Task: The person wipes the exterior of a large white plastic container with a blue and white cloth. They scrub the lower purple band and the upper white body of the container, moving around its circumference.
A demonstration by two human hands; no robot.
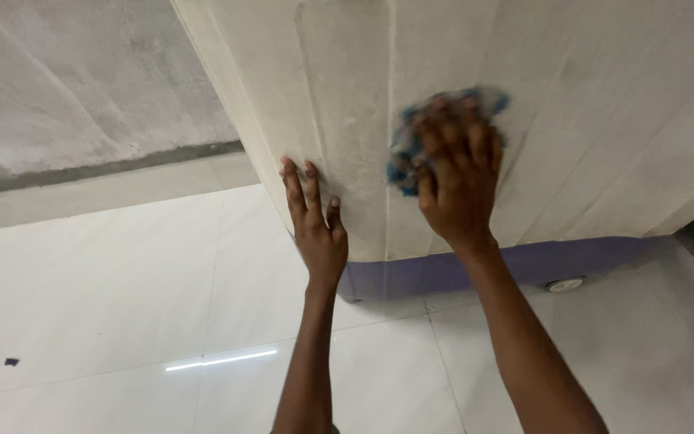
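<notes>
The right hand (455, 181) presses a blue cloth (411, 145) flat against the side of a large cream-white appliance (604, 120). The cloth lies bunched under the palm and fingers (475, 141), which are spread over it and hold it to the panel; blue folds show past the fingertips at the top and beside the thumb on the left. The cloth and the fingertips are blurred, so its exact outline cannot be told.

The left hand (319, 229) rests on the same panel, lower and to the left of the cloth, near the appliance's front corner edge. Its fingers are straight and close together, laid flat against the surface and holding nothing. The two hands are near each other but apart, with a vertical seam of the panel running between them.

The appliance has a lilac-purple base (411, 277) along its lower edge, and a small pale caster wheel (564, 284) shows beneath it to the right of the right forearm. It stands on a glossy white tiled floor (106, 305), which reflects a strip of light. Behind, at upper left, a rough grey wall (66, 80) meets the floor.
</notes>
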